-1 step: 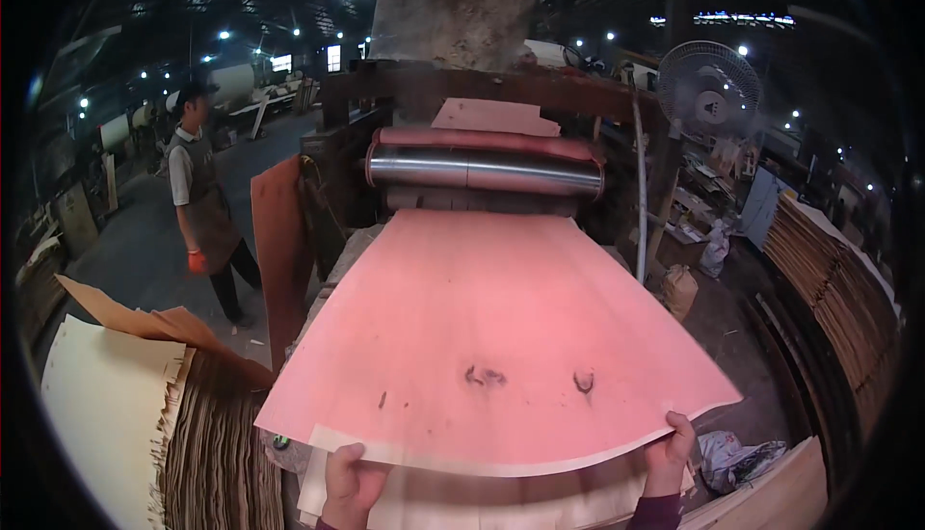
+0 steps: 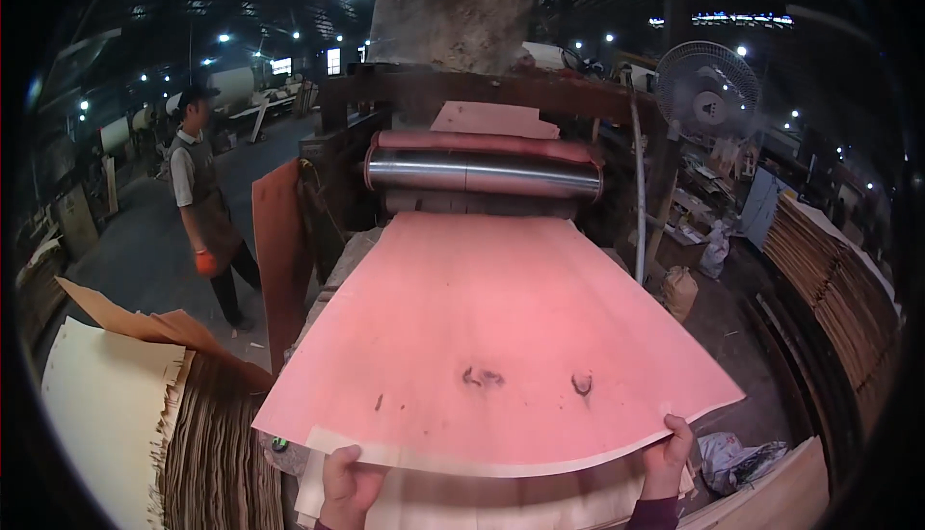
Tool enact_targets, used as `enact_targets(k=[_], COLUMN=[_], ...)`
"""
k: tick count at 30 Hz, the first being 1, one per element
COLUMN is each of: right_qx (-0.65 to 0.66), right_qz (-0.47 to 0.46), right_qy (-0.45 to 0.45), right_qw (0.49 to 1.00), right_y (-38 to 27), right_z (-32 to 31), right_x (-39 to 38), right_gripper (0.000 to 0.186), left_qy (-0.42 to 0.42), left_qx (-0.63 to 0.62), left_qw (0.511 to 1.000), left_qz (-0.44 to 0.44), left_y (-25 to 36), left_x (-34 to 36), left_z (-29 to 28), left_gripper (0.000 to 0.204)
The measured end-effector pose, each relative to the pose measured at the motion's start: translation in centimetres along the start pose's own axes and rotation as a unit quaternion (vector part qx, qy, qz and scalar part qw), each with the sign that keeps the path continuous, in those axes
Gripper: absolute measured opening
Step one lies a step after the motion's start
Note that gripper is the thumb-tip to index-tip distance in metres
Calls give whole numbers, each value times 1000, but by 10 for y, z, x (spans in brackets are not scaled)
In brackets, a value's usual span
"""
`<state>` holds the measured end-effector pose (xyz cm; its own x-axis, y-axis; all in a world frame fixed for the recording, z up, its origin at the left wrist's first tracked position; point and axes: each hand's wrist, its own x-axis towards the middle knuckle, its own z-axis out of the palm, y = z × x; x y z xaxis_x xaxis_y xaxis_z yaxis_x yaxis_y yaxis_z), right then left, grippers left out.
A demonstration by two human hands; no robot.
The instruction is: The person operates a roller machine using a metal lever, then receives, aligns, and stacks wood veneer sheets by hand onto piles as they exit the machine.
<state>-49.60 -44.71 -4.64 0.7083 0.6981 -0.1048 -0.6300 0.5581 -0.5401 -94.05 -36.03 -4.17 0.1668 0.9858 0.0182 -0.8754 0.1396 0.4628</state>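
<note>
A large veneer sheet (image 2: 482,308), coated pink and marked with dark knots, stretches from the rollers toward me. Its near edge sags slightly between my hands. My left hand (image 2: 350,480) grips that edge on the left, thumb on top and fingers hidden underneath. On the right, my right hand (image 2: 668,445) pinches the same edge near the corner. At the far end, the sheet lies just below the steel roller (image 2: 487,173) of a roller machine; a pink-stained roller (image 2: 487,143) sits above it. Below the near edge, pale veneer sheets (image 2: 472,503) show.
Stacked veneer (image 2: 111,414) stands at the lower left, beside a brown upright board (image 2: 281,251). Another stack (image 2: 833,289) is at the right. A fan (image 2: 710,96) and a metal pole (image 2: 641,193) flank the machine. A co-worker (image 2: 200,193) with an orange glove stands at the left.
The co-worker's gloved hand has shifted slightly. My hands and the pink sheet hold nearly the same place.
</note>
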Motion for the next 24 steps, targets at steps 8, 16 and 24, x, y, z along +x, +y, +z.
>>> enact_targets(k=[8,16,24], right_qx=[13,49,37], right_qz=[19,88,66], right_qy=[-30,-2,-29], right_qw=[999,995,997], right_y=[-11,-4,-4], right_z=[-14,-26,-23], right_x=[12,39,37], right_gripper=[65,71,73], left_qy=[43,38,18], left_qx=[9,16,25], left_qw=[999,997,997], left_qz=[30,65,76], left_y=[-21,-45,-47], left_x=[-8,13,13], left_z=[11,25,26], left_gripper=[75,73,74])
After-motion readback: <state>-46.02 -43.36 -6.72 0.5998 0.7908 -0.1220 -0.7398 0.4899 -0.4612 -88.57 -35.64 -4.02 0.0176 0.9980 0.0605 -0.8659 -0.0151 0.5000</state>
